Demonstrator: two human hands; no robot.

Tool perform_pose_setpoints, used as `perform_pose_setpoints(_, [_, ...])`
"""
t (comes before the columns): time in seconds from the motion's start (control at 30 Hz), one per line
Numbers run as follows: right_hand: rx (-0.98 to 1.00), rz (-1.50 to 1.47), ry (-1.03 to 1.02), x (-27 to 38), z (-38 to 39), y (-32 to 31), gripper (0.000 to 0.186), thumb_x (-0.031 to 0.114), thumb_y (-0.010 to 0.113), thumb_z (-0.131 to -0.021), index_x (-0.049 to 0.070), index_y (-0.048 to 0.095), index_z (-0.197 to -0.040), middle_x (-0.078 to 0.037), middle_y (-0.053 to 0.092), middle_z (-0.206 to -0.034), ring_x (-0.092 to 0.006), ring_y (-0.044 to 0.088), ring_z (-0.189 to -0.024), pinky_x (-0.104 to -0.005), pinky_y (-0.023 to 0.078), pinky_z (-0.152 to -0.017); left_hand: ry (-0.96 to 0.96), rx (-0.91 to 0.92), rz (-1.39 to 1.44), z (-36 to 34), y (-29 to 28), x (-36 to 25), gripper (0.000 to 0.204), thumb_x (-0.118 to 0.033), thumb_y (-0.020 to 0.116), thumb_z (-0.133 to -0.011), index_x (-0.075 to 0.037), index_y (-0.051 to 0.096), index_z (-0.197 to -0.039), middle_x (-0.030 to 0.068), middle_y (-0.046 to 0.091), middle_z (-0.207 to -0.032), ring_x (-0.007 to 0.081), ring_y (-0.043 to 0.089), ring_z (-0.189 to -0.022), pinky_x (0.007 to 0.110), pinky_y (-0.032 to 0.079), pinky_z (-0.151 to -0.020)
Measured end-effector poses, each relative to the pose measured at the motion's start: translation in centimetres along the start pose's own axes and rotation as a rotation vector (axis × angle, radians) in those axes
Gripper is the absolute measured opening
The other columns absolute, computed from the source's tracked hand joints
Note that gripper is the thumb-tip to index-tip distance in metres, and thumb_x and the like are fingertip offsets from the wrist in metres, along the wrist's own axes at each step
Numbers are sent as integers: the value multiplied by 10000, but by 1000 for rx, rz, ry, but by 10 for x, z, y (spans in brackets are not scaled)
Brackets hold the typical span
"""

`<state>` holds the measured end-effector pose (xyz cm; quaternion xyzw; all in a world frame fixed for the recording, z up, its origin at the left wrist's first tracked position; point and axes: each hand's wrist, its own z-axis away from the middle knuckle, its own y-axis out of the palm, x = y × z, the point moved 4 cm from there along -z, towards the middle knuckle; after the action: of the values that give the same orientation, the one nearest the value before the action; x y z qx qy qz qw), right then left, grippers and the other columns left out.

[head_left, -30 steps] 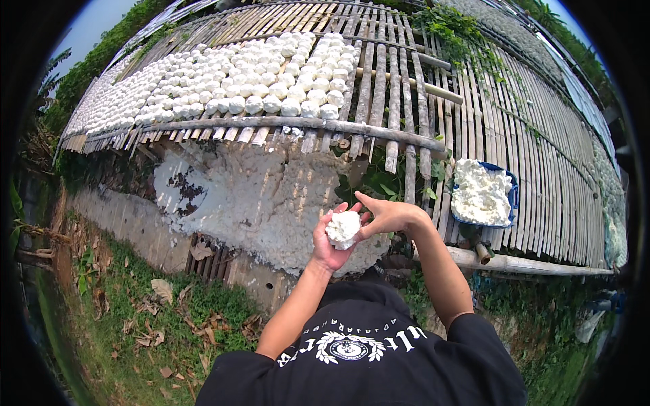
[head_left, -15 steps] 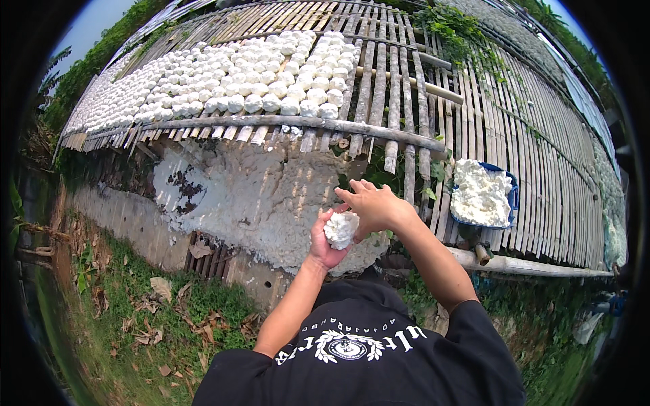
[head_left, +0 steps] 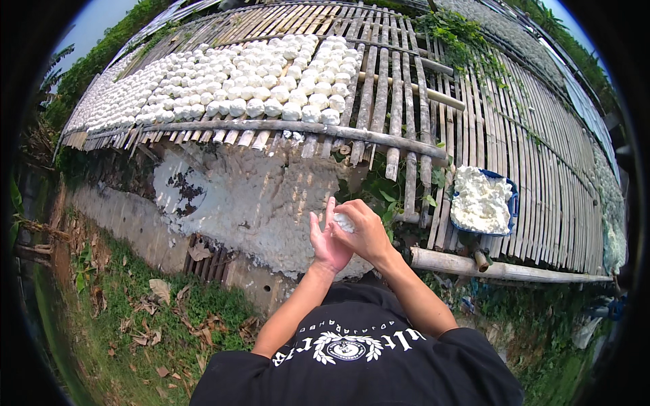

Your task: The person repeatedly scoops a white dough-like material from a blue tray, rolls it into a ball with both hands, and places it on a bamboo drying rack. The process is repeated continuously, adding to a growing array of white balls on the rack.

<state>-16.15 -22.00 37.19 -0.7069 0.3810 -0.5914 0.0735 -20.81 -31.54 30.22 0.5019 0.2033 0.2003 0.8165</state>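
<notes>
Place: I log an outdoor drying yard, by appearance; pale blue sky and leafy green trees at the edge.
Racks: broad, weathered grey-brown bamboo-slat platforms.
Rows: many round white lumps, packed close on the slats.
Tub: blue rectangular tub of soft white mass.
Ground: I note green grass, dry brown leaves.

Your T-shirt is black, printed with a white round emblem, leaf sprays and lettering, and the lump you hold is white. Ahead of you, white balls make dotted rows across grey-brown bamboo slats in dark-lined stripes. Your tub is blue, its filling creamy white.
</notes>
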Motion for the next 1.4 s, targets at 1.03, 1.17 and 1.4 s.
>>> perform_pose_setpoints(1.03, [-137,-38,-66,24,29,-12,588,222,892,-815,53,691,-1341,-207,638,-1404,-415,639,-1233,-478,523,-1064,-103,100,-188,1,12,5,664,-581,343,-1141,-84,520,-1543,193,591,-1518,374,573,-1418,530,450,-1223])
perform_pose_setpoints(1.17, [-78,-118,-47,27,24,-13,605,166,886,-810,65,672,-1367,-206,653,-1345,-395,617,-1294,-473,549,-1040,-155,237,-86,7,13,5,639,-559,337,-1144,-92,524,-1538,207,565,-1546,393,532,-1459,554,420,-1244])
perform_pose_setpoints(1.4, [-64,124,-185,42,28,-20,525,204,894,-792,79,735,-1277,-153,716,-1278,-347,708,-1159,-455,583,-977,-126,264,-180,12,15,8,656,-505,304,-1156,-66,424,-1629,238,423,-1683,412,407,-1565,547,346,-1295])
